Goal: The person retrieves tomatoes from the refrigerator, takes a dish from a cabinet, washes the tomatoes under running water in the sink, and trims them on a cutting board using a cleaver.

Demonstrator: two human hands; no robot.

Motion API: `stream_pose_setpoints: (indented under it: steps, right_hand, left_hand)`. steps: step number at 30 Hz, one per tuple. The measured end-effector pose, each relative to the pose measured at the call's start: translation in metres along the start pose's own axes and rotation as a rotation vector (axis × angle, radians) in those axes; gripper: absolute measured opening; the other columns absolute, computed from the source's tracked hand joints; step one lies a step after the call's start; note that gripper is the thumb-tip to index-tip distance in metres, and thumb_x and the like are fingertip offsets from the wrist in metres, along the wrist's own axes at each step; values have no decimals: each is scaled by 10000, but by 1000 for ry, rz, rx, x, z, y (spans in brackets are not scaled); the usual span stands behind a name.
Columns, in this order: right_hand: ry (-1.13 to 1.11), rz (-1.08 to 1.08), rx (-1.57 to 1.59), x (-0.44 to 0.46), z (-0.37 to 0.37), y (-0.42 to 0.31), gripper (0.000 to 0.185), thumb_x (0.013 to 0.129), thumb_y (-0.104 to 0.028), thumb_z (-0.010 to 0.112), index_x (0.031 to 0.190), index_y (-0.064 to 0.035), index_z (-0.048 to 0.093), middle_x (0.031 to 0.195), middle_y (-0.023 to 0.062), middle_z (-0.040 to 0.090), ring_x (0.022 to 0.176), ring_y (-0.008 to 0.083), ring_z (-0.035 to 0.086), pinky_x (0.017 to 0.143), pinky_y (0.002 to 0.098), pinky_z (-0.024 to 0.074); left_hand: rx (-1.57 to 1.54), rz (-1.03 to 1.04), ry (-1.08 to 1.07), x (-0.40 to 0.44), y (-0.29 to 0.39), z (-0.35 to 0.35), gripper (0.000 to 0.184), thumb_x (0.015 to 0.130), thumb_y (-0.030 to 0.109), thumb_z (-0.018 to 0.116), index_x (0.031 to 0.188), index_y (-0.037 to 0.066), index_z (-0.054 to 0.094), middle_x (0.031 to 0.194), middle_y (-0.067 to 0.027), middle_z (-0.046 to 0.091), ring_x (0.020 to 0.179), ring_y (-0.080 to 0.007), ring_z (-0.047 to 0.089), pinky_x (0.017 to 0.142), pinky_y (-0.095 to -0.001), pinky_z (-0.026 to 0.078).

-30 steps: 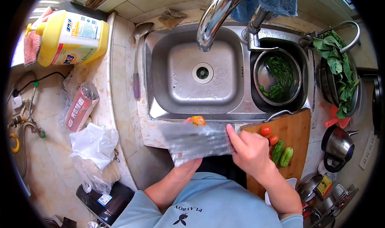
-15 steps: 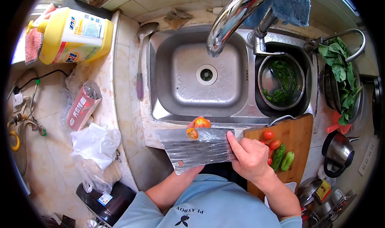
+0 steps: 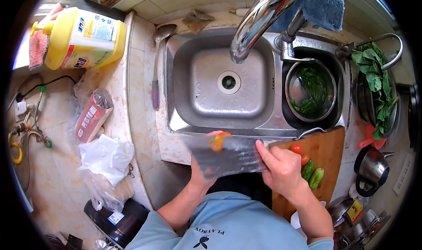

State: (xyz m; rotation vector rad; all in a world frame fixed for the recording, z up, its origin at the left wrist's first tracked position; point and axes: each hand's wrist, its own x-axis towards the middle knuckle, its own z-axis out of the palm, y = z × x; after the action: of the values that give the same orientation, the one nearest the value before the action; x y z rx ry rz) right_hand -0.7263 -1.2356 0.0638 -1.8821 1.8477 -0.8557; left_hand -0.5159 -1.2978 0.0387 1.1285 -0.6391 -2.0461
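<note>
My right hand (image 3: 283,168) grips a wide cleaver (image 3: 235,157), its blade reaching left, smeared by motion. Behind the blade is my left hand (image 3: 198,173), mostly hidden, with fingertips curled round a tomato (image 3: 227,134) whose top edge shows above the steel. A cut piece of tomato (image 3: 216,143) shows against the upper part of the blade. Right of my right hand, a wooden cutting board (image 3: 327,155) carries red tomatoes (image 3: 296,149) and two small cucumbers (image 3: 316,178); my right hand covers part of it.
Ahead lies a steel sink (image 3: 206,96) under a curved faucet (image 3: 255,28). Its right basin holds a metal bowl (image 3: 332,94) of cut greens. A ladle (image 3: 157,65) rests along the left rim. Plastic bags (image 3: 107,160) and a yellow jug (image 3: 61,39) stand left; a kettle (image 3: 367,164) sits right.
The cleaver and my right hand have shifted slightly right, and the blade has blurred. The cut piece sits higher against the blade, and less of the held tomato shows.
</note>
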Motion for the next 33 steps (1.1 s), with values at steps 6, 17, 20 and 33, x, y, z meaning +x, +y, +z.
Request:
stream_pose_setpoints:
  steps: [6, 17, 20, 33]
  right_hand:
    - [3, -109, -85, 1, -8, -12, 381, 729, -78, 724, 1107, -35, 713, 578, 24, 425, 469, 169, 476, 427, 319, 360]
    - [-22, -109, -98, -4, -6, -5, 397, 743, -86, 711, 1136, -32, 698, 586, 27, 416, 466, 175, 471, 426, 326, 360]
    - [-41, -80, -109, -6, -3, -1, 396, 745, -78, 705, 1138, -32, 694, 605, 38, 455, 477, 199, 503, 440, 338, 395]
    - [9, -49, -28, -2, -2, -15, 398, 719, -65, 720, 1116, -39, 705, 592, 27, 434, 466, 176, 485, 426, 325, 372]
  left_hand:
    - [-152, -54, -4, 5, -5, 7, 419, 963, 147, 587, 1331, -12, 461, 1211, -174, 595, 1075, -251, 640, 965, -392, 544]
    - [-15, -7, 37, 0, -9, 12, 515, 958, 331, 594, 1359, 33, 465, 1284, -156, 572, 1130, -250, 603, 1001, -400, 509]
    - [-4, 146, 32, -2, -10, 14, 451, 955, 302, 597, 1301, 31, 492, 1253, -158, 588, 1102, -246, 615, 971, -388, 521]
    - [-404, -11, 20, 4, -4, 19, 441, 979, 230, 570, 1373, 71, 453, 1338, -139, 529, 1226, -252, 540, 1023, -410, 496]
